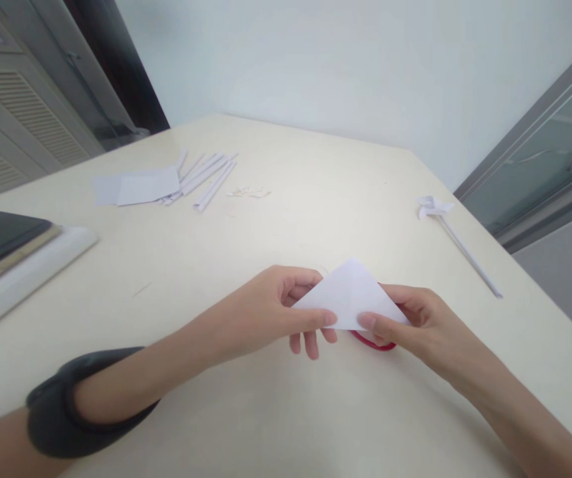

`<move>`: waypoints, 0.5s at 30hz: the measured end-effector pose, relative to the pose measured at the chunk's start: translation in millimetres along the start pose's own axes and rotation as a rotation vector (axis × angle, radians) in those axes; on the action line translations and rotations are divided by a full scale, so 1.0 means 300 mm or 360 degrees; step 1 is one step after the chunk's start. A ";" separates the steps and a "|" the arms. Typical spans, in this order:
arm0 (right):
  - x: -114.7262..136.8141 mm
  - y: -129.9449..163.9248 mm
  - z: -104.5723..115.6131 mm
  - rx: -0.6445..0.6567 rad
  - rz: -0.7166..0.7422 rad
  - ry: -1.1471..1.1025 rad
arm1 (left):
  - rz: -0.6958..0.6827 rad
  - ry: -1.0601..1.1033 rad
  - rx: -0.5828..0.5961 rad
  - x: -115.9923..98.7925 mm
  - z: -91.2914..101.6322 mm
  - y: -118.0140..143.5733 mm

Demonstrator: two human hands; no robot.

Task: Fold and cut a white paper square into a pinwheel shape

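Between my two hands is a white sheet of paper [353, 292] folded into a triangle, its point facing away from me and its long edge towards me. My left hand [298, 309] pinches it near the long edge, thumb on top and fingers underneath. On the other side my right hand [405, 318] grips it the same way, its thumb close to the left one. Partly hidden below the paper and my right hand lies a red-handled tool [375, 343], of which only a curved loop shows.
A paper pinwheel [434, 207] on a rolled paper stick lies at the right. At the back left are flat paper sheets [149, 186], several rolled paper tubes [210, 182] and small scraps [250, 192]. A dark-screened device [4, 239] rests on a white object at the left edge.
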State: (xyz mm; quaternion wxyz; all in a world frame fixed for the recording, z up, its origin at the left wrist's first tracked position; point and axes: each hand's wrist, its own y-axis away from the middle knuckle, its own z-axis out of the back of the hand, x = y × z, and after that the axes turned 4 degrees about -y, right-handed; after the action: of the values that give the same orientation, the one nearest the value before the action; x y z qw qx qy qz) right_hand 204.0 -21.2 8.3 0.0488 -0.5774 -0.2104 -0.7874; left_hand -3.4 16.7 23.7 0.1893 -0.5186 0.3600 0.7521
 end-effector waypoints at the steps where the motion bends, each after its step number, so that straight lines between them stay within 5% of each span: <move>1: -0.005 -0.002 -0.002 -0.0013 0.0010 0.0002 | -0.0005 0.0002 -0.0006 0.001 0.001 -0.004; 15: -0.035 -0.008 -0.018 0.0025 -0.0044 -0.0172 | 0.0007 0.0109 -0.0116 0.047 -0.033 -0.025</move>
State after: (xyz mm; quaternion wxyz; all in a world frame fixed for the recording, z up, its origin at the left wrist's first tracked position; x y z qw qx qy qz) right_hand 201.9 -23.0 -3.6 0.0312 -0.6157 -0.2268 -0.7540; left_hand 2.4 13.4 6.1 0.1563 -0.5498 0.3398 0.7469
